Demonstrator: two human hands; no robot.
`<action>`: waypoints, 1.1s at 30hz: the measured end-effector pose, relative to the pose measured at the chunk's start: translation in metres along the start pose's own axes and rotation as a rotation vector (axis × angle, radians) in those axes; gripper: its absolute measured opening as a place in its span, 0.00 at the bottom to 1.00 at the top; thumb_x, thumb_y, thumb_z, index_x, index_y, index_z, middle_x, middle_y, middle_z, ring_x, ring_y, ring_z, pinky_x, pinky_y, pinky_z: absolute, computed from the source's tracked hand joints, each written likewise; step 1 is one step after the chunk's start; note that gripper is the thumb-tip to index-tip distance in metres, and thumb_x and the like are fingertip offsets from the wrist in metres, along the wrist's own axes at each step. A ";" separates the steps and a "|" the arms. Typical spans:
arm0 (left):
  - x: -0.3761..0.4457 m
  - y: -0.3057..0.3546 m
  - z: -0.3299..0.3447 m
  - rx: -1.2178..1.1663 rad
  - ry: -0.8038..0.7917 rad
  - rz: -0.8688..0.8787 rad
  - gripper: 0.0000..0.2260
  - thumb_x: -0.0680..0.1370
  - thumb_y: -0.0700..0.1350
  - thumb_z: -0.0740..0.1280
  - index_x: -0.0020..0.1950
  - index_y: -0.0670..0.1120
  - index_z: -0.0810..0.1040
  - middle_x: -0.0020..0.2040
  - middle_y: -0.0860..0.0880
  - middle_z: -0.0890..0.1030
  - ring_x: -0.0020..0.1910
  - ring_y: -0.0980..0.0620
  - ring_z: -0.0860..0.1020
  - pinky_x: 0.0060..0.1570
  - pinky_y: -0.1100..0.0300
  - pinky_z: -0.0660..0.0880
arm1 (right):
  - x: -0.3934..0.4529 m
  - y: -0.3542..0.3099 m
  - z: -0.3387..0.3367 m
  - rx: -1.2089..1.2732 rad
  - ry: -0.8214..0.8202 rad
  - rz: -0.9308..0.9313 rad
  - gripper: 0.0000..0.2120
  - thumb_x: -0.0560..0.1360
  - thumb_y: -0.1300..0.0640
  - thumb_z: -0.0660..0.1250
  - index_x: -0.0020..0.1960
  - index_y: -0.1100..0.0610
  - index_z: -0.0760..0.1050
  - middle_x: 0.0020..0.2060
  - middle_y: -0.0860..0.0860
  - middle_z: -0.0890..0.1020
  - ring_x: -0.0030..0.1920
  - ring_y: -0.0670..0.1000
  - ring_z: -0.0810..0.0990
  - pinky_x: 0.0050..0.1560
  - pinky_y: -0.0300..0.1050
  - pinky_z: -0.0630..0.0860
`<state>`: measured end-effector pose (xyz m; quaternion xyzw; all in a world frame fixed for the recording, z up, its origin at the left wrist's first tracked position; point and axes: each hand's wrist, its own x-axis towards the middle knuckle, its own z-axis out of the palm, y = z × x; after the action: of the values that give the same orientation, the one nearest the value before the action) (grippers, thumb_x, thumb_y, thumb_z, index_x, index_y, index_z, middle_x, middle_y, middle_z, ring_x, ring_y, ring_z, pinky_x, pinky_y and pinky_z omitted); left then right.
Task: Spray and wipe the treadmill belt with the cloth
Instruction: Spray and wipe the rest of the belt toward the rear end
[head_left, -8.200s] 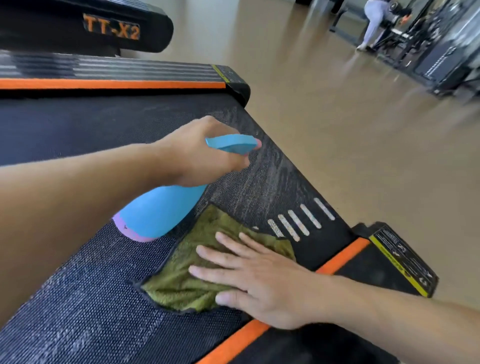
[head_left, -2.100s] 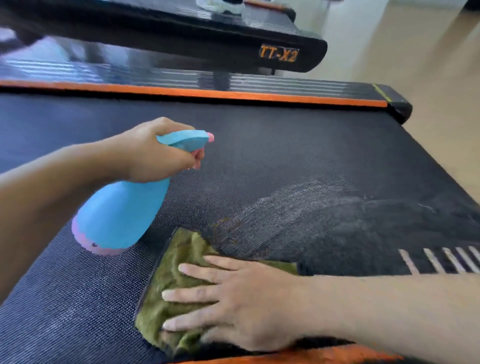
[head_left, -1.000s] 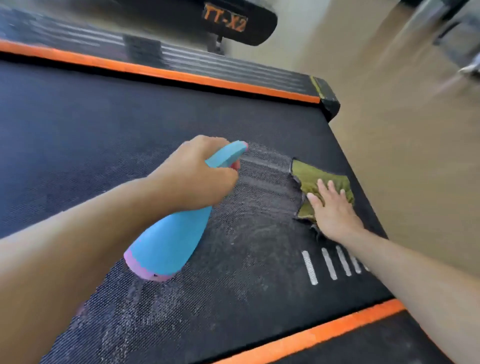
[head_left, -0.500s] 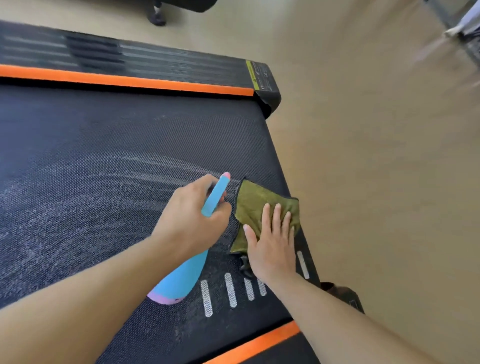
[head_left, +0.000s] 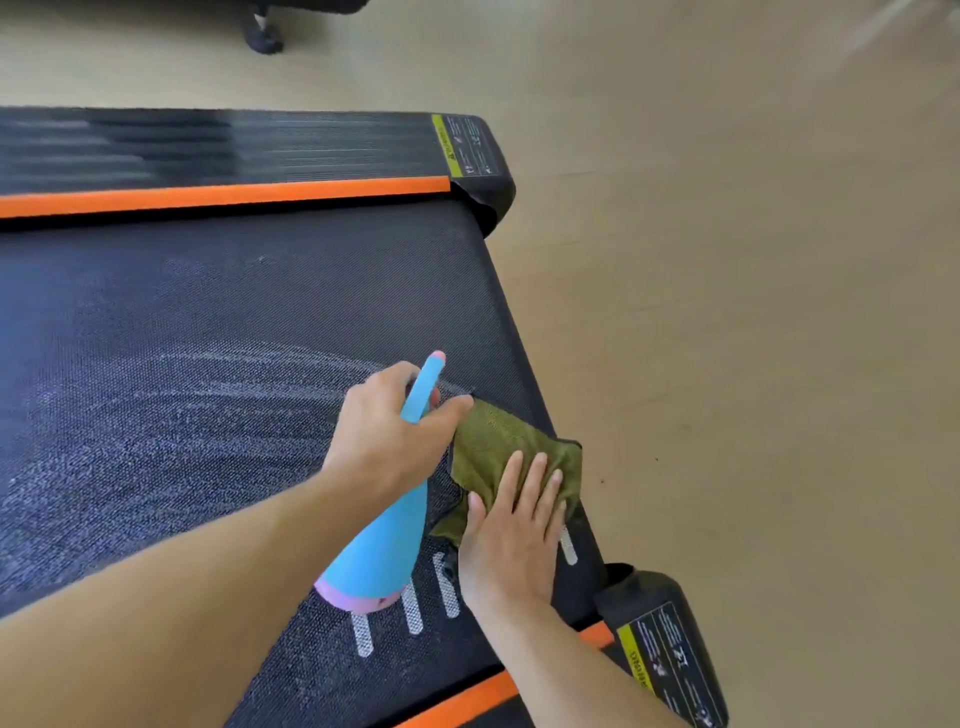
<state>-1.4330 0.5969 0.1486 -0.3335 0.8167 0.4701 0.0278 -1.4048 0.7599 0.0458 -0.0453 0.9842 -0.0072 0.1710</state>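
The dark woven treadmill belt (head_left: 218, 374) fills the left and centre, with pale wet streaks across it. My left hand (head_left: 387, 441) grips a blue spray bottle (head_left: 387, 551) with a pink base, its nozzle pointing toward the belt's far end. Just to its right, my right hand (head_left: 514, 530) presses flat, fingers straight, on an olive-green cloth (head_left: 498, 441) at the belt's right edge. The cloth's corner hangs slightly past the edge.
Orange-trimmed side rails (head_left: 223, 195) run along the far and near sides of the belt, ending in black caps (head_left: 660, 644) with warning labels. Several white stripes (head_left: 410, 608) mark the belt near my wrist. Tan floor (head_left: 753, 312) lies to the right; a dark caster foot (head_left: 262, 39) stands at the top.
My right hand has slid the cloth along the belt's right edge, closer to my left hand. The bottle sits nearly against the cloth now, and my view has tipped further down.
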 end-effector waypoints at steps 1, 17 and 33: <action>-0.002 -0.001 0.000 0.011 -0.004 -0.027 0.17 0.75 0.57 0.75 0.37 0.47 0.74 0.33 0.50 0.79 0.37 0.48 0.77 0.38 0.57 0.72 | 0.001 0.000 -0.002 0.006 -0.001 0.000 0.33 0.81 0.40 0.40 0.78 0.55 0.32 0.77 0.56 0.35 0.77 0.59 0.35 0.77 0.58 0.43; -0.061 -0.062 -0.023 0.108 -0.286 0.167 0.13 0.76 0.57 0.74 0.44 0.51 0.75 0.38 0.51 0.80 0.38 0.51 0.77 0.42 0.55 0.75 | 0.003 0.032 -0.013 0.191 -0.177 0.255 0.31 0.83 0.45 0.42 0.78 0.58 0.33 0.78 0.56 0.38 0.78 0.56 0.38 0.76 0.53 0.41; -0.036 -0.018 0.011 0.010 -0.112 0.064 0.10 0.77 0.53 0.74 0.43 0.52 0.76 0.32 0.54 0.76 0.32 0.56 0.74 0.37 0.57 0.72 | 0.034 0.038 -0.024 0.272 -0.014 -0.012 0.28 0.83 0.47 0.44 0.80 0.53 0.42 0.79 0.47 0.47 0.78 0.47 0.47 0.77 0.45 0.51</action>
<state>-1.3977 0.6179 0.1423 -0.2804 0.8263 0.4847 0.0602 -1.4483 0.7947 0.0561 -0.0274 0.9726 -0.1414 0.1825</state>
